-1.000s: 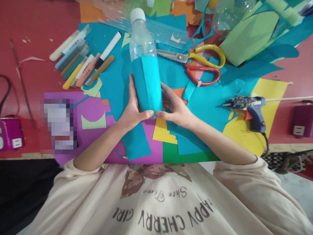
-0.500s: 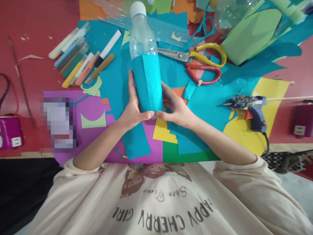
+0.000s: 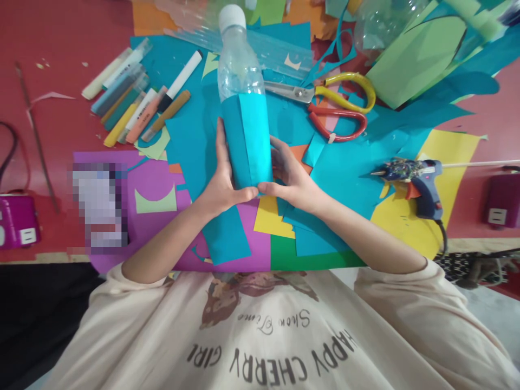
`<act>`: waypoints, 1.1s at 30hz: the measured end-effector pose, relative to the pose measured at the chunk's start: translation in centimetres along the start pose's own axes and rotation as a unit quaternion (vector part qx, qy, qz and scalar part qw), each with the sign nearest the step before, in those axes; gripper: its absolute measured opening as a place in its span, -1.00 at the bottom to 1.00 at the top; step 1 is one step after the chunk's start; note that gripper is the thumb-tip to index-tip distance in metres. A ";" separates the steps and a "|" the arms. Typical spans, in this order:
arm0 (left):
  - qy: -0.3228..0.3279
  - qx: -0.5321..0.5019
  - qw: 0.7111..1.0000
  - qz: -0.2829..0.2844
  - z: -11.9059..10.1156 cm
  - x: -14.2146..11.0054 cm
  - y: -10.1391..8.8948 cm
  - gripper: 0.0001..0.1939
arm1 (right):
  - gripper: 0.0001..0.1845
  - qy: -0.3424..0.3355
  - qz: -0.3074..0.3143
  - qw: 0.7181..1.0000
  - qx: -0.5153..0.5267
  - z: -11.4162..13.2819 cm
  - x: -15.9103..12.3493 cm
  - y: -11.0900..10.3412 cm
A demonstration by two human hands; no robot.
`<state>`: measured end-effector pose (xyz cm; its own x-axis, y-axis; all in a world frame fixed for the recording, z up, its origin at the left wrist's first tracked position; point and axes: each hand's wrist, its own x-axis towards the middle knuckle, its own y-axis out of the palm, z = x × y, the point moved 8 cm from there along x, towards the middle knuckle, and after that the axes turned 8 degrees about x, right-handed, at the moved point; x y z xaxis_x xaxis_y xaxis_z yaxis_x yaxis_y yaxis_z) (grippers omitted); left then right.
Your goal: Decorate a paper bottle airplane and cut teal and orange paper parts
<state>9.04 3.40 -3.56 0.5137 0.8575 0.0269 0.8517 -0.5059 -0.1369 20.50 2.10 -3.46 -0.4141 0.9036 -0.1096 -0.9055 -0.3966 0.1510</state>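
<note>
A clear plastic bottle (image 3: 240, 69) with a white cap (image 3: 232, 18) is held between my two hands. Blue paper (image 3: 246, 141) wraps its lower half, and an overlapping seam runs lengthwise along the side facing me. My left hand (image 3: 223, 181) grips the left side near the base, its thumb pressed by the bottom edge. Opposite it, my right hand (image 3: 293, 179) clasps the right side, thumb tip close to the left one. Some fingers are hidden behind the bottle. Scissors (image 3: 314, 96) with one yellow and one red handle lie just right of the bottle.
Several markers (image 3: 134, 103) lie at the left on blue sheets. A blurred rectangular object (image 3: 99, 206) rests on purple paper (image 3: 156, 179). At the right, a glue gun (image 3: 426, 187) sits on yellow paper (image 3: 400, 227). Green paper pieces (image 3: 418, 59) and another clear bottle (image 3: 379, 27) are behind.
The wrapped bottle has shifted very slightly to the right and toward me, still in both hands. Everything else stays put.
</note>
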 end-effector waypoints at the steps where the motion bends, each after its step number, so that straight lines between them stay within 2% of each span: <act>1: 0.012 -0.008 1.000 0.010 -0.1 0.0 0.2 0.28 | 0.16 0.003 -0.013 1.000 -0.001 -0.1 0.0 -0.2; 6: 0.040 0.009 0.997 0.059 -0.6 -0.1 1.2 0.32 | 0.11 0.009 -0.076 0.997 -0.007 0.3 0.1 -1.2; 13: -0.029 0.018 0.987 0.155 -2.0 -1.0 2.4 0.31 | -0.18 0.013 -0.144 0.989 0.017 1.7 0.4 -3.6; 18: -0.042 0.016 0.979 0.199 -2.4 -1.5 2.8 0.27 | -0.21 0.021 -0.154 0.987 0.050 1.5 0.5 -4.5; 21: -0.045 0.006 0.982 0.181 -1.9 -1.2 2.5 0.28 | -0.23 0.028 -0.146 0.986 0.078 1.3 0.8 -4.1; 25: -0.068 -0.045 0.992 0.099 -0.5 -0.3 1.0 0.29 | -0.19 0.035 -0.148 0.984 0.091 0.8 0.8 -3.5; 27: -0.069 -0.052 0.995 0.040 0.1 0.1 -0.4 0.23 | -0.20 0.007 -0.194 0.980 0.048 1.1 0.2 -3.9; 29: -0.060 -0.040 0.997 -0.012 0.4 0.4 -2.0 0.09 | -0.38 -0.066 -0.222 0.972 -0.043 2.4 -0.8 -3.9; 31: -0.051 -0.032 0.998 -0.036 0.7 0.6 -3.0 -0.09 | -0.63 -0.153 -0.171 0.962 -0.145 4.0 -1.5 -2.5; 33: -0.046 -0.032 0.998 -0.036 1.1 0.7 -3.4 -0.20 | -0.72 -0.216 -0.057 0.951 -0.212 4.7 -1.9 0.0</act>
<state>6.39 5.87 -4.19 0.4411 0.8956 -0.0570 0.8927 -0.4444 -0.0742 21.77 1.14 1.36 -0.3180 0.8900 0.3269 -0.9359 -0.2395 -0.2584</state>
